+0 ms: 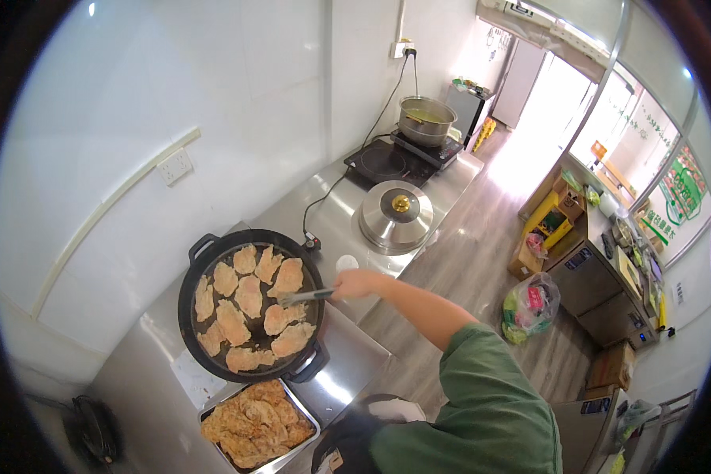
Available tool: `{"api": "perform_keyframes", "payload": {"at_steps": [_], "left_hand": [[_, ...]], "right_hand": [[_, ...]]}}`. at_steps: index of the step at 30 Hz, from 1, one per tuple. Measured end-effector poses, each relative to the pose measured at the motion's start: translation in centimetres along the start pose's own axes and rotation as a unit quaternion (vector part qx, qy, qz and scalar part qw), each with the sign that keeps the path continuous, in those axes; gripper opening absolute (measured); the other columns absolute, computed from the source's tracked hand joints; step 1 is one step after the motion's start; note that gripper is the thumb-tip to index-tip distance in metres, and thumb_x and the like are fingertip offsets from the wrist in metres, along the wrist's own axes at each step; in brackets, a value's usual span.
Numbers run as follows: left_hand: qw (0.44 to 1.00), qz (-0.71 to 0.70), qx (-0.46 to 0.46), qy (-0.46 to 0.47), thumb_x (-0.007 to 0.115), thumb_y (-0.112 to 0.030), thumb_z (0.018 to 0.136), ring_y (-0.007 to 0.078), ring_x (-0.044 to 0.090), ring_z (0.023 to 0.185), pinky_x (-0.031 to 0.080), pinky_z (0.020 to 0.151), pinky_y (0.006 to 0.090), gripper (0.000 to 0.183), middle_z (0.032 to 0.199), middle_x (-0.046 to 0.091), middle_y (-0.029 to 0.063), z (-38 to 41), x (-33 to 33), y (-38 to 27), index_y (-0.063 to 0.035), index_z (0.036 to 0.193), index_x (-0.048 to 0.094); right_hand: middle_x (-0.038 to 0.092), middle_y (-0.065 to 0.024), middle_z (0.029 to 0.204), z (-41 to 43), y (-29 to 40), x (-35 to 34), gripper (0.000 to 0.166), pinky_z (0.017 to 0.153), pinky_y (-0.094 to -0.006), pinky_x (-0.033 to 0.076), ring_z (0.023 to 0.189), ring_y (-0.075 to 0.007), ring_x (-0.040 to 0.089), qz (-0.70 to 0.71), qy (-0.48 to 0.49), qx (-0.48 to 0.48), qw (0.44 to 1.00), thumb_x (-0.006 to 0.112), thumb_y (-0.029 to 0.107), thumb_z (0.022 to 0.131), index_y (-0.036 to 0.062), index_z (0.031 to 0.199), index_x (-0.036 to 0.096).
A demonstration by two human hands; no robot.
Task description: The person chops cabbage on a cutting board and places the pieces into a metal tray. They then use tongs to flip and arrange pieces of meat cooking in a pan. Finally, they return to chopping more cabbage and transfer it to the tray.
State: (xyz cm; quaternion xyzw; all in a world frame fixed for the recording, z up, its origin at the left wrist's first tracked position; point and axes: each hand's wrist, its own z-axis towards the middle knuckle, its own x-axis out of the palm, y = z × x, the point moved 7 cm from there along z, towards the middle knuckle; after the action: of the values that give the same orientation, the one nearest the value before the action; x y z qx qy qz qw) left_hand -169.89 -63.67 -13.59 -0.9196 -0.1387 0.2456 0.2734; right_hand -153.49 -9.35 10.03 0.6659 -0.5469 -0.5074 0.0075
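My right hand is closed around the handle of what look like metal tongs. Their tip reaches over the right side of a large black round pan, touching or just above a piece of meat. Several flat, pale pieces of meat lie spread across the pan, lightly coloured on top. Just below the pan, a rectangular metal tray is heaped with seasoned raw-looking meat. My left hand is out of view.
A domed steel lid with a gold knob rests on the steel counter. Beyond are a black cooktop and a steel pot of liquid on another cooker. A power cord crosses the counter. Plastic bags sit on the floor.
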Motion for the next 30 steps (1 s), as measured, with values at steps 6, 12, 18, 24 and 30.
{"api": "perform_keyframes", "payload": {"at_steps": [6,12,18,24,30], "left_hand": [[1.000,0.003,-0.002,0.001,0.053,-0.028,0.085,0.0191,0.063,0.071,0.048,0.060,0.0323,0.035,0.076,0.066,0.0134,-0.3,-0.5,0.7,0.0057,0.088,0.063],[1.000,-0.015,-0.011,-0.019,0.053,-0.028,0.085,0.0194,0.063,0.073,0.048,0.060,0.0324,0.035,0.078,0.066,0.0136,-2.4,-1.9,4.1,0.0059,0.089,0.063],[0.995,-0.083,-0.007,-0.048,0.052,-0.028,0.086,0.0198,0.064,0.074,0.049,0.060,0.0325,0.036,0.080,0.066,0.0137,-7.4,-4.4,9.2,0.0061,0.090,0.063],[0.986,-0.142,-0.057,-0.067,0.053,-0.020,0.086,0.0219,0.064,0.071,0.052,0.061,0.0308,0.031,0.089,0.066,0.0166,-11.4,-3.8,7.3,0.0062,0.101,0.059],[0.992,-0.105,-0.047,-0.048,0.054,-0.022,0.086,0.0203,0.063,0.066,0.051,0.059,0.0305,0.032,0.090,0.067,0.0161,-10.6,-2.0,12.1,0.0047,0.103,0.060]], "right_hand": [[0.050,-0.0030,0.058,-3.7,1.0,12.7,0.029,0.038,-0.0290,0.035,0.044,-0.0117,0.044,0.428,0.096,0.124,0.890,0.057,0.029,0.084,0.0027,0.072,0.056],[0.045,-0.0021,0.055,-2.5,4.3,16.1,0.024,0.035,-0.0265,0.030,0.041,-0.0107,0.040,0.529,-0.024,0.106,0.842,0.055,0.023,0.086,0.0022,0.072,0.056],[0.046,0.0004,0.059,-3.3,6.5,17.3,0.021,0.037,-0.0240,0.028,0.043,-0.0074,0.039,0.510,-0.001,0.095,0.855,0.054,0.023,0.088,0.0034,0.083,0.056],[0.048,-0.0010,0.062,-6.6,3.8,17.0,0.025,0.039,-0.0253,0.032,0.046,-0.0100,0.042,0.519,0.015,0.137,0.844,0.053,0.028,0.089,0.0047,0.083,0.056],[0.048,-0.0016,0.062,-7.4,3.0,15.2,0.017,0.036,-0.0222,0.026,0.043,-0.0079,0.037,0.630,-0.018,0.225,0.743,0.054,0.020,0.089,0.0077,0.081,0.046]]}}
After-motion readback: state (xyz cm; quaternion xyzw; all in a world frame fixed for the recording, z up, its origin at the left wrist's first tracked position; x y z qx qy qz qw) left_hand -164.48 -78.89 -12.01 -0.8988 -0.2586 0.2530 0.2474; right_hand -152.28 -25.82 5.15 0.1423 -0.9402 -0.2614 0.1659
